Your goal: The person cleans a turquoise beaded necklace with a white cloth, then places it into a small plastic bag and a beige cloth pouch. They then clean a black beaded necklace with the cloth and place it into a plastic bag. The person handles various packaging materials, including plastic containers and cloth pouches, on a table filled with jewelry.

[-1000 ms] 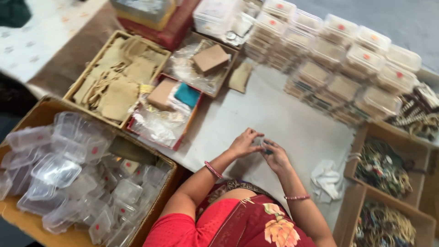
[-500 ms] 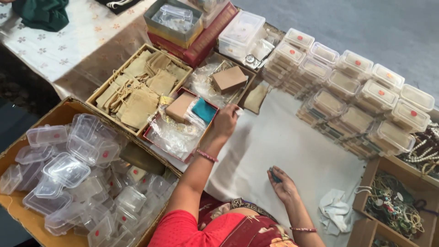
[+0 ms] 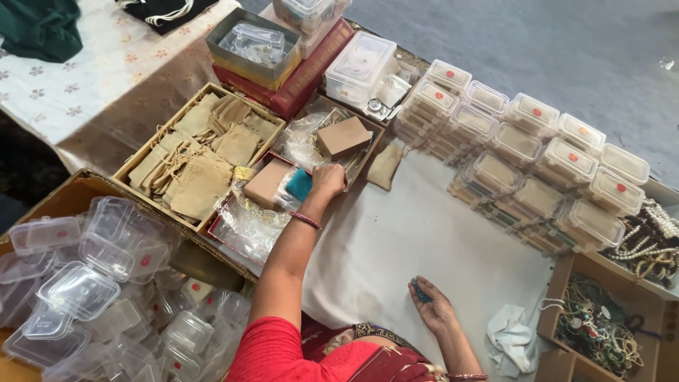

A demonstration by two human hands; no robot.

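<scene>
The fingers of the left hand [image 3: 329,180] curl downward over the edge of a shallow red-rimmed tray [image 3: 228,228], closing on something at the teal pad [image 3: 300,184]. Whether they pinch the pad itself or a small thing beside it cannot be told, since the knuckles hide the fingertips. The pad lies near the middle of the frame, left of the hand, its long axis running from lower left to upper right, tilted against a tan cardboard box [image 3: 267,182]. The arm stretches up from the lower centre, a thin bangle [image 3: 305,221] at the wrist.

The right hand [image 3: 433,305] rests low in the frame, right of centre, on the white cloth [image 3: 396,233], fingers loosely bent around a small dark-green thing [image 3: 419,290]; it seems parked there to keep that piece ready while the other hand reaches.

Around them everything is sorted by kind, seemingly so each sits within reach: beige drawstring pouches [image 3: 201,159] fill a wooden tray in the upper left, and empty clear plastic boxes [image 3: 92,269] heap in a carton at lower left. Rows of lidded boxes [image 3: 537,152] with red dots stack across the upper right, and beaded strings [image 3: 590,322] fill a compartment at lower right. A crumpled white rag [image 3: 513,339] lies beside the right forearm.
</scene>
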